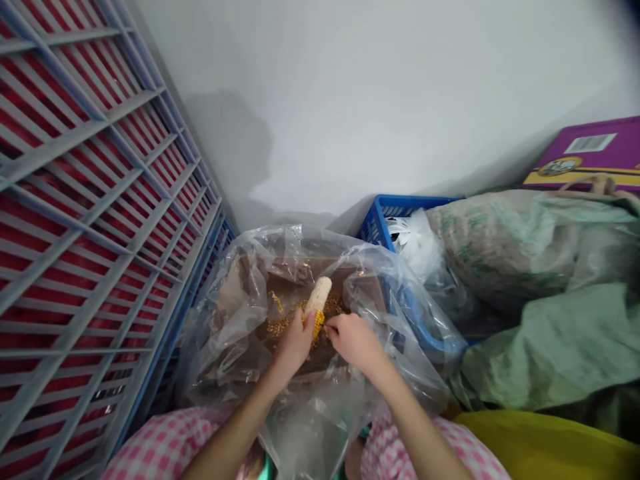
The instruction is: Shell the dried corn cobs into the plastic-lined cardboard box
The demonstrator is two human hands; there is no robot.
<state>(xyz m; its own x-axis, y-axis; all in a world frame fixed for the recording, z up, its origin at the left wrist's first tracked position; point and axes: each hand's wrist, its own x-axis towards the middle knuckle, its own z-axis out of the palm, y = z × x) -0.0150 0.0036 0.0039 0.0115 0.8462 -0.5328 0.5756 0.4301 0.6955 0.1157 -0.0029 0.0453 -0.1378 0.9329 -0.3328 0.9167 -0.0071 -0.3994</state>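
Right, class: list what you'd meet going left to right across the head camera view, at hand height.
Grey rack → clear plastic bag → left hand → partly shelled corn cob → right hand → green woven sack

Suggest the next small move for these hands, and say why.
Probably the right hand should push off the next kernels from the yellow patch low on the corn cob, which the left hand grips: its upper end is already bare, and loose kernels lie below in the clear plastic bag.
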